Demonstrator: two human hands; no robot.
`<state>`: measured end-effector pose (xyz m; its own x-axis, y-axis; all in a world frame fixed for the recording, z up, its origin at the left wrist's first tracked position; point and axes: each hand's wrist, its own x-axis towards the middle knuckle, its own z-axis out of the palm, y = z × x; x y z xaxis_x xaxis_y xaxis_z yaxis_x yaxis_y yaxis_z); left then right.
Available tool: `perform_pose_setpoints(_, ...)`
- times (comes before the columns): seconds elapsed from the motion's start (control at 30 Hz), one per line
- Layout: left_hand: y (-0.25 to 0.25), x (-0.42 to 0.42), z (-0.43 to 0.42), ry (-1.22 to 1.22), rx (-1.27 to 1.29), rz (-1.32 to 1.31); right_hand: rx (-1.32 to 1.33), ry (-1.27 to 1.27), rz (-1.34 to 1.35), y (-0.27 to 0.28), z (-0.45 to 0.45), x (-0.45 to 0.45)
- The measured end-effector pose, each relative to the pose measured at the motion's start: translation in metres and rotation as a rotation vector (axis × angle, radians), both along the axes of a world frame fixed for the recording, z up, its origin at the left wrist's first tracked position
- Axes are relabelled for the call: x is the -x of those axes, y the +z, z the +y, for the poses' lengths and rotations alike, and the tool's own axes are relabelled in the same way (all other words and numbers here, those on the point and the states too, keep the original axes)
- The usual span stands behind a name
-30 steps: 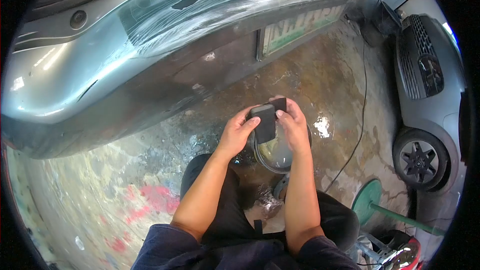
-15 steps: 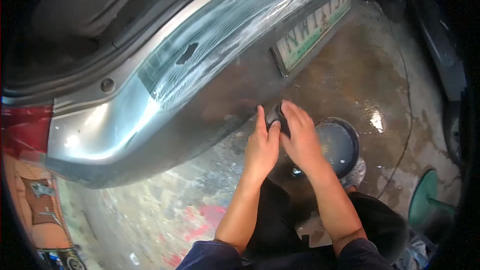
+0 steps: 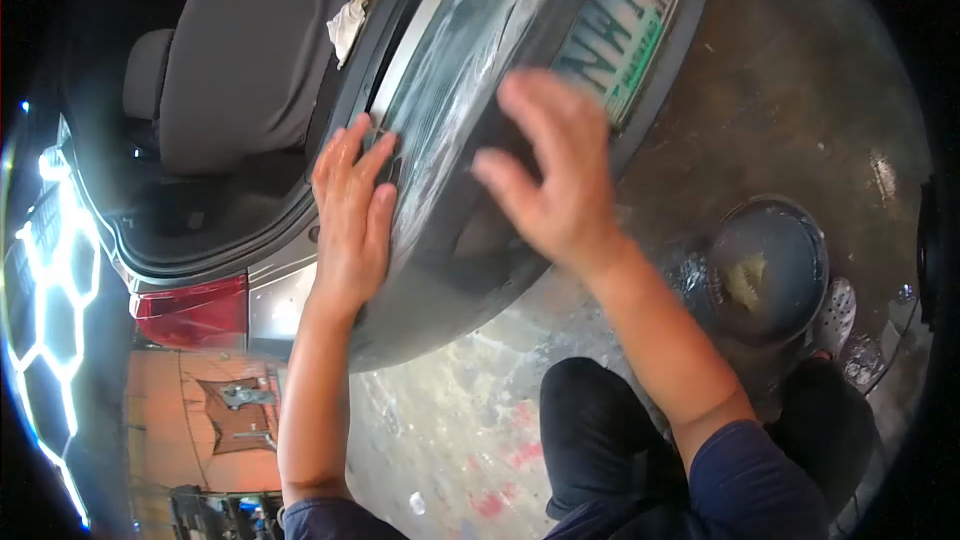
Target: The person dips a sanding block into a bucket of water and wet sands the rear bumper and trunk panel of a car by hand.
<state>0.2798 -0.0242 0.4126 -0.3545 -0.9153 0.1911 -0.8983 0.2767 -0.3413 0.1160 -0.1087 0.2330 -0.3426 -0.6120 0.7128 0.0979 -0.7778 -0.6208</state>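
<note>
My left hand (image 3: 350, 210) rests with its fingers stretched out at the upper edge of the car's rear bumper (image 3: 430, 285). A small dark patch (image 3: 388, 148) shows beside its fingertips; I cannot make out its edges. My right hand (image 3: 565, 165) is raised in front of the bumper, near the licence plate (image 3: 625, 35). It is motion-blurred, with thumb and fingers apart and nothing visible between them. The bumper's top is wet, with whitish streaks.
A dark round bucket (image 3: 770, 265) of cloudy water, with a yellowish lump in it, stands on the wet floor at right, near a foot in a perforated shoe (image 3: 836, 315). The open trunk, with a white cloth (image 3: 347, 28) at its edge, and red tail light (image 3: 195, 315) are left.
My hands have separated; the dark piece between them is no longer visible. My left hand has moved up-left onto the bumper's edge, my right hand up. The view has turned left.
</note>
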Motion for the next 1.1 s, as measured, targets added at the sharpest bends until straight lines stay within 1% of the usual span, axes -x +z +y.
perform_pose_setpoints(0.07,0.0,0.003,-0.001,0.011,-0.026,0.038,-0.056,-0.123,-0.072,0.004,-0.02,-0.003)
perform_pose_setpoints(0.1,0.001,0.003,-0.002,0.01,-0.024,0.062,-0.096,-0.147,-0.086,0.006,-0.01,-0.009)
perform_pose_setpoints(0.13,0.0,0.002,-0.002,0.008,-0.014,0.08,-0.08,-0.129,-0.127,0.003,0.008,-0.027)
perform_pose_setpoints(0.2,-0.002,-0.004,-0.003,-0.002,0.009,0.117,0.03,0.088,-0.006,-0.005,0.072,-0.056)
perform_pose_setpoints(0.3,0.0,-0.003,-0.002,-0.013,0.009,0.102,0.258,0.145,0.174,-0.011,0.084,-0.056)
perform_pose_setpoints(0.4,-0.001,-0.004,-0.002,-0.012,0.001,0.096,0.144,0.085,0.136,-0.003,0.037,-0.025)
perform_pose_setpoints(0.5,-0.003,-0.004,-0.001,-0.003,0.014,0.118,-0.002,-0.037,-0.002,-0.002,0.035,-0.035)
perform_pose_setpoints(0.57,-0.002,-0.005,-0.003,-0.005,0.014,0.122,0.087,0.11,0.078,-0.007,0.076,-0.052)
perform_pose_setpoints(0.6,-0.002,-0.006,-0.003,-0.007,0.012,0.121,0.155,0.181,0.092,-0.004,0.085,-0.054)
perform_pose_setpoints(0.63,-0.003,-0.007,-0.001,-0.005,0.01,0.122,0.207,0.185,0.126,-0.01,0.077,-0.05)
perform_pose_setpoints(0.73,-0.004,-0.003,-0.001,-0.007,0.009,0.125,0.12,0.026,0.08,-0.009,0.026,-0.025)
perform_pose_setpoints(0.8,-0.003,-0.002,-0.002,0.009,0.011,0.109,0.008,-0.075,0.015,-0.007,-0.003,-0.013)
perform_pose_setpoints(0.87,-0.002,-0.002,-0.003,0.01,0.006,0.099,-0.002,-0.073,-0.04,-0.005,0.023,-0.034)
perform_pose_setpoints(0.93,-0.002,-0.005,-0.003,0.0,0.001,0.092,0.085,0.118,0.069,-0.009,0.072,-0.049)
perform_pose_setpoints(1.0,-0.002,-0.004,-0.001,0.007,-0.007,0.105,0.137,0.167,0.136,-0.013,0.067,-0.042)
perform_pose_setpoints(1.07,-0.002,-0.003,-0.002,0.015,-0.013,0.11,0.102,0.108,0.095,-0.01,0.037,-0.028)
perform_pose_setpoints(1.1,-0.001,-0.001,-0.002,0.022,-0.006,0.108,0.074,0.007,0.053,-0.009,0.015,-0.02)
